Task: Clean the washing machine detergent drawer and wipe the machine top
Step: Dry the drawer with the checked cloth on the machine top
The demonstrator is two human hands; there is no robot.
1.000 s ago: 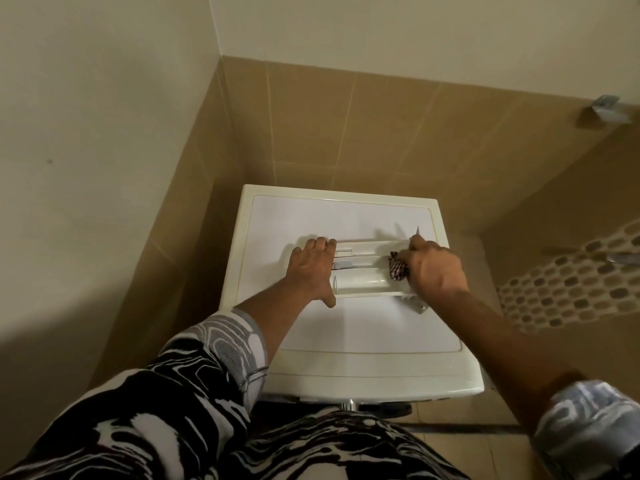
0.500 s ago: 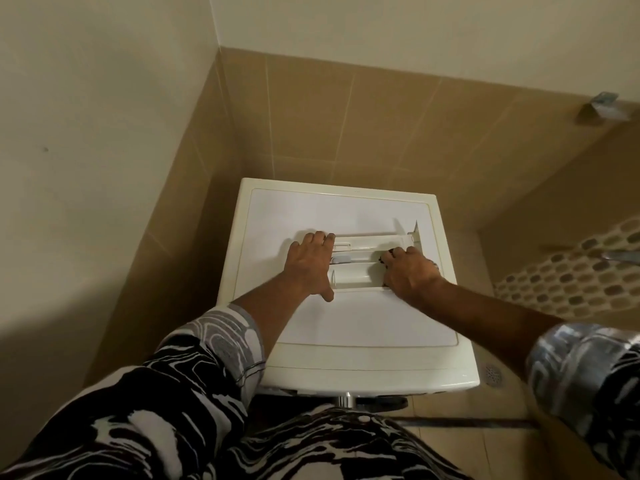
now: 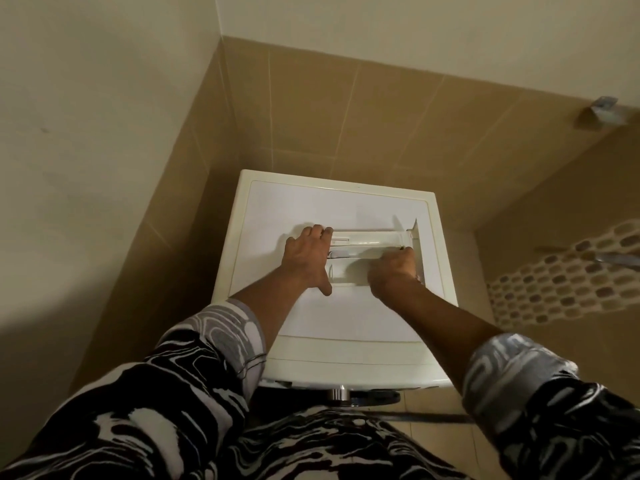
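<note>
The white detergent drawer point(image 3: 367, 239) lies crosswise on the white washing machine top point(image 3: 346, 317), out of the machine. My left hand point(image 3: 306, 259) presses on the drawer's left end, its fingers curled over the far edge and its thumb spread toward me. Inside the drawer's near compartment, toward its right end, my right hand point(image 3: 391, 271) is closed in a fist. Only a dark tip of the cloth point(image 3: 401, 249) shows at those fingertips; the rest is hidden in the fist.
The machine stands in a corner, with a plain wall close on the left and brown tiles behind. A metal bracket point(image 3: 604, 110) sticks out at the upper right above a mosaic tile strip point(image 3: 568, 282). A chrome knob point(image 3: 337, 393) shows under the machine's front edge.
My right hand went from the drawer's right end, where the patterned cloth showed, down into the drawer and closed into a fist over it. My left hand has stayed in place.
</note>
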